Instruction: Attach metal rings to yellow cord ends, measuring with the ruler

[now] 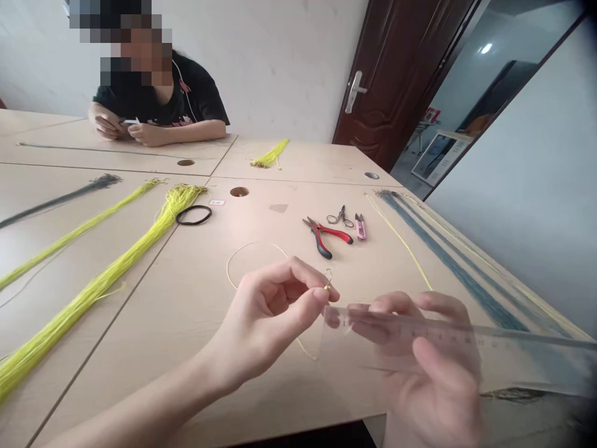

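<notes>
Left hand (275,311): one, fingers curled, thumb and forefinger pinching a thin yellow cord (254,243) near its tip. A small wire loop (328,272) stands up above the pinch. The cord lies on the table (261,214) in a wide arc beyond the hand; another length shows below the wrist side.

Right hand (438,367): one, blurred, gripping a clear ruler (517,345); fingers visible through the plastic. The ruler's near end sits just beside the left fingertips; I cannot tell whether they touch.

Tools, beyond the hands: pliers (318,229), red and black handles spread; scissors (344,218); pink snips (360,228), close beside the scissors.

Left side: thick yellow bundle (116,267); thinner yellow bundle (79,231); grey bundle (65,196); black band (194,223) by the thick bundle's end; small label (217,202) near the band.

Right side: blue-grey bundle (443,254), running under the ruler in my view; yellow strand (403,241) to its left.

Far side: short yellow bundle (272,154); one person (200,93) in a black shirt, seated across from me, forearms on the table. Brown door (373,93) behind, to the right.
</notes>
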Demonstrator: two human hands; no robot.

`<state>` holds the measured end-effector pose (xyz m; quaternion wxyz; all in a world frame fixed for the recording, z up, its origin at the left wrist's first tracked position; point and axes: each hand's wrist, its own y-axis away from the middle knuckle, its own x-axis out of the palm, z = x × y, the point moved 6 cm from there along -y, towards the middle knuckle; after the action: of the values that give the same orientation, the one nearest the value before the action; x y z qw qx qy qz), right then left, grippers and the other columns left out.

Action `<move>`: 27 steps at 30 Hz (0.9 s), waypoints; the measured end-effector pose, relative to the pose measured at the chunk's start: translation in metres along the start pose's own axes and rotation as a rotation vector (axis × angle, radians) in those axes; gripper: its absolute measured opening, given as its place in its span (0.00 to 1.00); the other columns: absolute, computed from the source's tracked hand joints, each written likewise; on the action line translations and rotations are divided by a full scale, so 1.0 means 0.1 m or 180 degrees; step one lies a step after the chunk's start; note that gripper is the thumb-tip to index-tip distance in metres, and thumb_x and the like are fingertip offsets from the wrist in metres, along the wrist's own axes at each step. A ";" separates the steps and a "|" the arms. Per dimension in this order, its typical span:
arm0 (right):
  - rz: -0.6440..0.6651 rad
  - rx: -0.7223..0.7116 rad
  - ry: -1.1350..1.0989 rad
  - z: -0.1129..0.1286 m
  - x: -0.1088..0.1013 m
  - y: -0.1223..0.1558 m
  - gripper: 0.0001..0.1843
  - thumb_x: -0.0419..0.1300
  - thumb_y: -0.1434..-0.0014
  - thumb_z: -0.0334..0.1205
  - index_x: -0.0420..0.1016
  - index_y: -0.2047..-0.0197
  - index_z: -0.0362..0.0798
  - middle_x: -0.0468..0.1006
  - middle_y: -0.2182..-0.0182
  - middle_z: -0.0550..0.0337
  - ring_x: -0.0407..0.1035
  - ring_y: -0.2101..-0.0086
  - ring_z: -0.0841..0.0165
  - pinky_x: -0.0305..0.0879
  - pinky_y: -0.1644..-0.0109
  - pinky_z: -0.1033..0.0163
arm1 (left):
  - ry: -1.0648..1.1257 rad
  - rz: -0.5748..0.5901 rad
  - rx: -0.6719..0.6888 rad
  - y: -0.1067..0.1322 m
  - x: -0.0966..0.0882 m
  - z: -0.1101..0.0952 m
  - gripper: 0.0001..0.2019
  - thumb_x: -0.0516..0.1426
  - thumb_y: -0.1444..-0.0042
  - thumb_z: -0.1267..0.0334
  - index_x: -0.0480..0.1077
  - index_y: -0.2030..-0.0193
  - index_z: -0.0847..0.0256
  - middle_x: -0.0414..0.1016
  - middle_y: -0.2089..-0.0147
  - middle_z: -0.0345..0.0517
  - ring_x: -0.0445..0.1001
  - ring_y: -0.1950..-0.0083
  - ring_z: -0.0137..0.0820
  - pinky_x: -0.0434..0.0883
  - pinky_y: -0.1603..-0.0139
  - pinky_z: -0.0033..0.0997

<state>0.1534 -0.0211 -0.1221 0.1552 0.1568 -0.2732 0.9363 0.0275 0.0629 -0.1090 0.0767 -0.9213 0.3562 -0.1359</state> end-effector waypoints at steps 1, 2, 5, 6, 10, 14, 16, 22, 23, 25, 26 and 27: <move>0.0146 0.0107 -0.0171 -0.01 0.01 0.00 0.11 0.52 0.40 0.36 0.70 0.55 0.56 0.78 0.63 0.60 0.75 0.59 0.61 0.75 0.58 0.52 | 0.0024 0.0001 -0.0021 0.00 0.00 0.00 0.07 0.55 0.41 0.68 0.67 0.71 0.63 0.73 0.69 0.40 0.72 0.67 0.24 0.70 0.64 0.23; 0.0261 0.0204 -0.0311 -0.02 0.01 0.01 0.11 0.51 0.39 0.37 0.70 0.55 0.56 0.79 0.64 0.60 0.75 0.58 0.60 0.74 0.56 0.50 | 0.0031 -0.0002 -0.0042 0.01 0.00 0.01 0.07 0.56 0.41 0.69 0.68 0.71 0.63 0.73 0.69 0.40 0.73 0.67 0.23 0.70 0.63 0.22; 0.0565 0.0296 -0.0496 -0.03 0.04 0.02 0.11 0.52 0.39 0.41 0.71 0.54 0.57 0.79 0.69 0.60 0.75 0.58 0.61 0.73 0.54 0.52 | 0.0049 0.0051 -0.0075 0.01 0.01 0.03 0.06 0.55 0.41 0.69 0.68 0.70 0.62 0.73 0.69 0.38 0.73 0.66 0.22 0.70 0.62 0.21; 0.0626 0.0240 -0.0509 -0.03 0.05 0.02 0.11 0.55 0.40 0.43 0.70 0.54 0.58 0.78 0.72 0.61 0.75 0.58 0.61 0.72 0.54 0.53 | 0.0063 0.0064 -0.0083 0.01 0.01 0.04 0.06 0.56 0.41 0.69 0.68 0.70 0.62 0.73 0.69 0.38 0.73 0.65 0.22 0.70 0.62 0.21; 0.0143 -0.0008 -0.0286 -0.02 -0.01 0.06 0.14 0.64 0.49 0.43 0.69 0.58 0.59 0.70 0.81 0.66 0.75 0.59 0.61 0.69 0.49 0.53 | 0.0053 0.0116 -0.0050 -0.01 0.01 0.04 0.06 0.55 0.41 0.70 0.68 0.70 0.62 0.73 0.67 0.39 0.74 0.63 0.26 0.71 0.59 0.25; 0.0074 0.0107 -0.0133 -0.02 -0.04 0.06 0.09 0.61 0.48 0.36 0.69 0.62 0.55 0.66 0.82 0.66 0.72 0.55 0.60 0.63 0.43 0.50 | -0.0095 0.0221 0.0012 -0.01 0.03 0.04 0.06 0.56 0.42 0.70 0.68 0.70 0.62 0.74 0.68 0.40 0.73 0.64 0.25 0.70 0.59 0.24; 0.0269 0.0304 -0.0234 -0.03 -0.01 0.04 0.08 0.59 0.46 0.34 0.69 0.62 0.55 0.67 0.80 0.64 0.71 0.52 0.58 0.64 0.44 0.49 | -0.0111 0.0272 0.0043 0.00 0.04 0.04 0.06 0.56 0.42 0.70 0.68 0.71 0.62 0.74 0.69 0.40 0.73 0.64 0.25 0.70 0.60 0.24; 0.0333 0.0318 -0.0398 0.01 0.06 0.03 0.07 0.55 0.43 0.32 0.69 0.62 0.53 0.67 0.76 0.64 0.71 0.53 0.57 0.67 0.48 0.47 | -0.0018 0.0369 0.0040 0.03 0.06 0.06 0.05 0.58 0.44 0.70 0.70 0.70 0.61 0.73 0.67 0.39 0.72 0.66 0.24 0.70 0.65 0.21; 0.0299 0.0320 -0.0393 0.01 0.06 0.03 0.06 0.55 0.43 0.32 0.69 0.62 0.52 0.67 0.75 0.64 0.71 0.53 0.59 0.68 0.48 0.49 | 0.0013 0.0401 0.0036 0.03 0.06 0.06 0.04 0.57 0.44 0.70 0.70 0.70 0.61 0.73 0.67 0.39 0.72 0.66 0.23 0.70 0.65 0.22; 0.0201 0.0335 -0.0418 0.00 0.06 0.04 0.06 0.56 0.43 0.31 0.69 0.63 0.51 0.68 0.75 0.63 0.71 0.52 0.61 0.69 0.48 0.52 | 0.0048 0.0452 0.0028 0.02 0.07 0.06 0.04 0.57 0.43 0.70 0.70 0.69 0.60 0.73 0.66 0.39 0.72 0.66 0.24 0.71 0.63 0.23; 0.0177 0.0340 -0.0445 0.00 0.06 0.04 0.06 0.56 0.43 0.31 0.69 0.63 0.51 0.68 0.75 0.63 0.70 0.52 0.62 0.69 0.48 0.53 | 0.0047 0.0469 0.0025 0.02 0.07 0.06 0.04 0.57 0.43 0.70 0.71 0.68 0.60 0.73 0.66 0.39 0.72 0.66 0.24 0.71 0.63 0.23; 0.0161 0.0340 -0.0470 0.00 0.06 0.04 0.06 0.56 0.43 0.31 0.69 0.63 0.51 0.68 0.75 0.63 0.70 0.53 0.62 0.69 0.48 0.53 | 0.0037 0.0493 0.0017 0.03 0.07 0.06 0.04 0.57 0.43 0.71 0.71 0.68 0.60 0.73 0.66 0.39 0.72 0.65 0.24 0.71 0.62 0.24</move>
<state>0.1463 -0.0231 -0.1221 0.1025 0.2265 -0.2374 0.9391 0.0326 0.0563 -0.1143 0.0873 -0.8900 0.4265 -0.1359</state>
